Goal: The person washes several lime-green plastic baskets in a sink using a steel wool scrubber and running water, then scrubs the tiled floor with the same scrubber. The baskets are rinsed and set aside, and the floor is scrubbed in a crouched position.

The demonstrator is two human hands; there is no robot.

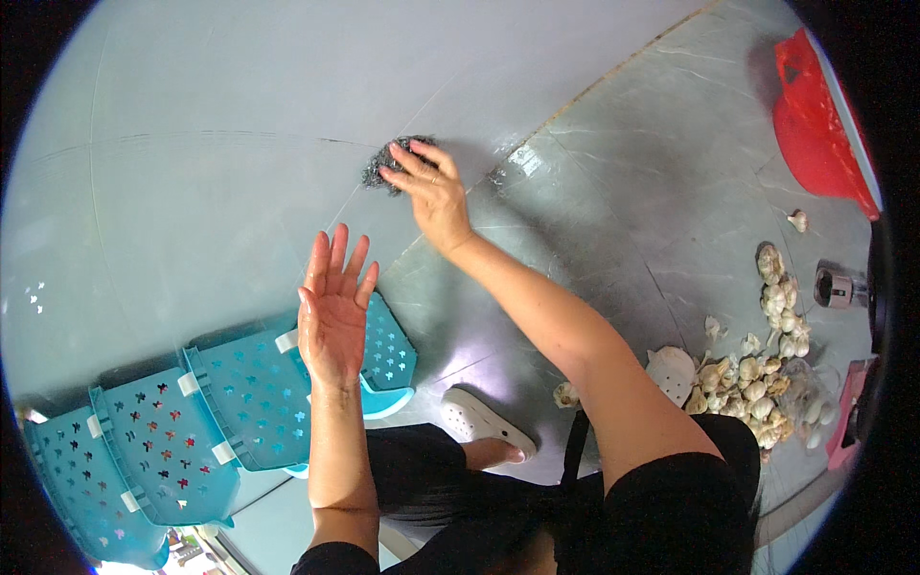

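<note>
My right hand (pixel 440 198) presses a dark metal scouring pad (pixel 381 171) against the pale grey tiled wall (pixel 237 86). Its fingers are spread over the pad and cover much of it. A ring is on one finger. My left hand (pixel 334 316) is raised, palm towards me, fingers apart and nothing in it; the skin looks wet. Behind that hand and forearm stands a teal plastic rack (pixel 248 402) of stepped baskets with cut-out holes, partly hidden by them. Wet, shiny patches (pixel 528 162) show on the floor along the wall's foot.
Several garlic bulbs (pixel 755 388) lie on the grey tiled floor (pixel 647 180) at the right, beside a clear plastic bag (pixel 812 402). A red plastic bag (pixel 812 144) and a small metallic cylinder (pixel 834 287) are farther right. White clogs (pixel 478 420) are below my arms.
</note>
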